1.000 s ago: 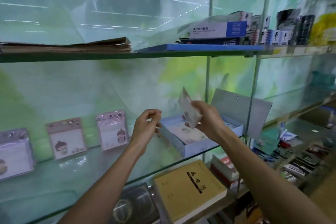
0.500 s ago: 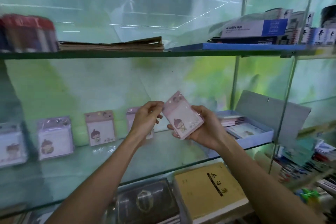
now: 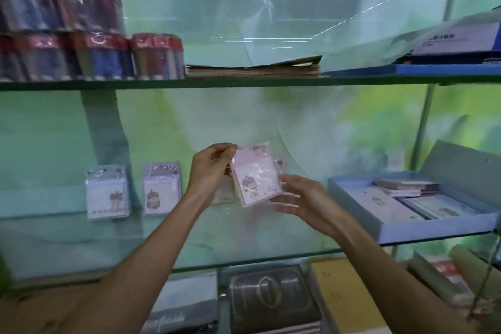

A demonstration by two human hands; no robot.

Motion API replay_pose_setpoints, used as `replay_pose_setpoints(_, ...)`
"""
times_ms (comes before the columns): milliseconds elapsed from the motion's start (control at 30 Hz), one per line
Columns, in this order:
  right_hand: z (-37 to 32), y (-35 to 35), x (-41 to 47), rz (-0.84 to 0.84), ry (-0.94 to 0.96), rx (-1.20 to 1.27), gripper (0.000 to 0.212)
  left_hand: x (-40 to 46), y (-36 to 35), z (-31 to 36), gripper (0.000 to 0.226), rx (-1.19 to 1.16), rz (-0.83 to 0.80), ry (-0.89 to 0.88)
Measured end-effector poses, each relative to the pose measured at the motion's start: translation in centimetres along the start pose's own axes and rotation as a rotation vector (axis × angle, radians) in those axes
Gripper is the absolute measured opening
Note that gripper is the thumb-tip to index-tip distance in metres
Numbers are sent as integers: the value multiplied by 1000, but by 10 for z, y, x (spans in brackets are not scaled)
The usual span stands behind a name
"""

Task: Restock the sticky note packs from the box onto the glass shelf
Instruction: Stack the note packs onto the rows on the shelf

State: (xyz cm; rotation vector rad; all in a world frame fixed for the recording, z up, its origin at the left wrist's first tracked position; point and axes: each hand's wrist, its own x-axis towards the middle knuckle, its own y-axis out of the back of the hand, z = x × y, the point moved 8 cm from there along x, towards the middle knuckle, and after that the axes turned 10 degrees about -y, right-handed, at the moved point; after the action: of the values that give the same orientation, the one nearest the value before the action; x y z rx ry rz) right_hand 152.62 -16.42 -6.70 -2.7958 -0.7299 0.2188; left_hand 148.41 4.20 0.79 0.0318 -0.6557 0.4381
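I hold a pink sticky note pack [image 3: 257,175] in clear wrap above the glass shelf [image 3: 244,236], upright and tilted slightly. My left hand [image 3: 210,171] pinches its top left corner. My right hand [image 3: 303,199] supports its lower right edge from below. Two packs [image 3: 107,192] [image 3: 161,188] lean against the back wall at the left, and another pack [image 3: 223,194] stands partly hidden behind my left hand. The open blue box [image 3: 406,225] sits on the shelf at the right with several packs inside.
The upper shelf [image 3: 244,81] carries wrapped red-capped bundles [image 3: 89,30] at the left, a stack of brown paper [image 3: 254,69] in the middle and boxes at the right. Notebooks [image 3: 273,298] lie below the glass shelf. A metal upright [image 3: 423,130] stands behind the box.
The view has swung left. My right hand lifted a pack from the box and carried it left toward the row; my left hand has now taken hold of its top corner.
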Motion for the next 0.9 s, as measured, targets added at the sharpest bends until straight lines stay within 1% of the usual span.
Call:
replay_pose_setpoints(67, 1, -10, 4, 33, 34, -66, 23, 3, 14, 0, 10, 11, 13, 5)
replay_pose_setpoints(200, -2, -27, 7, 119, 131, -222, 21, 6, 34, 0, 10, 45, 15, 0)
replay_pose_setpoints(300, -6, -38, 10, 166, 186, -365, 11, 6, 46, 1, 8, 54, 14, -12)
replay_pose_setpoints(367, -6, -47, 13, 192, 197, -460, 10, 7, 56, 2, 7, 60, 12, -16)
replay_pose_setpoints(500, 2, -67, 23, 247, 210, -496, 7, 7, 79, 3, 10, 55, 48, -18)
replay_pose_setpoints(567, 8, -77, 30, 295, 218, -548, 7, 7, 91, -1, 14, 123, 50, -13)
replay_pose_setpoints(700, 20, -91, 48, 423, 224, -846, 5, 4, 104, -18, 16, 244, -37, 32)
replay_pose_setpoints(833, 28, -95, 59, 516, 201, -994, 12, -1, 101, -33, 14, 282, -181, 81)
replay_pose_setpoints(900, 30, -95, 63, 551, 194, -1048, 14, -2, 97, -36, 15, 290, -227, 87)
